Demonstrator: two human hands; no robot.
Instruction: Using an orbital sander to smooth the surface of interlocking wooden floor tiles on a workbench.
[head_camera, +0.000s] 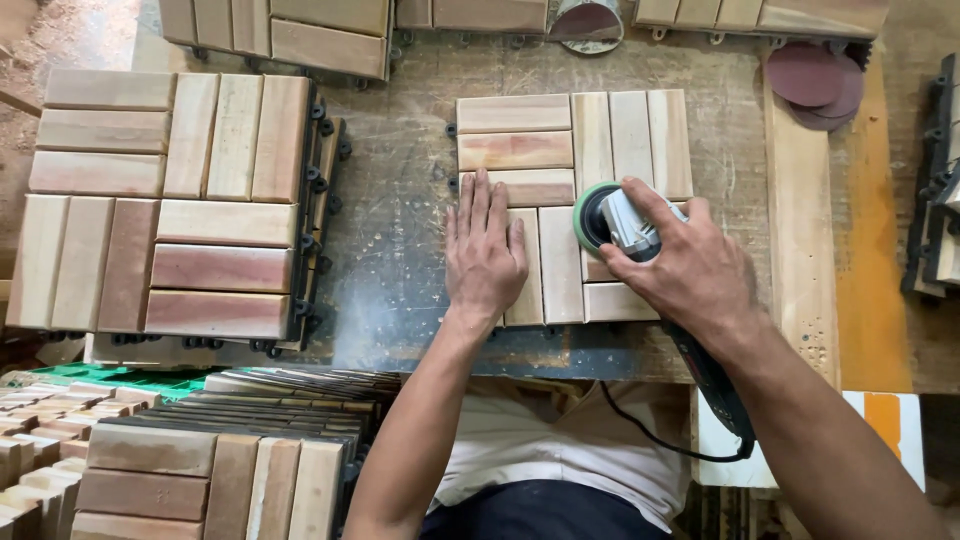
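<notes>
A square wooden deck tile (570, 140) made of pale and pinkish slats lies on the worn workbench (400, 230). My left hand (484, 250) presses flat on its lower left slats, fingers together. My right hand (690, 268) grips a grey orbital sander (612, 220) with a green round pad, which rests on the tile's right middle. The sander's dark body and black cord (690, 440) run back under my right forearm.
A stack of similar tiles (170, 200) sits at the left of the bench, with more tiles (290, 30) along the far edge and others (210, 470) stacked at lower left. Round reddish sanding discs (815, 80) lie at upper right. Dark tile edges (940, 200) show at far right.
</notes>
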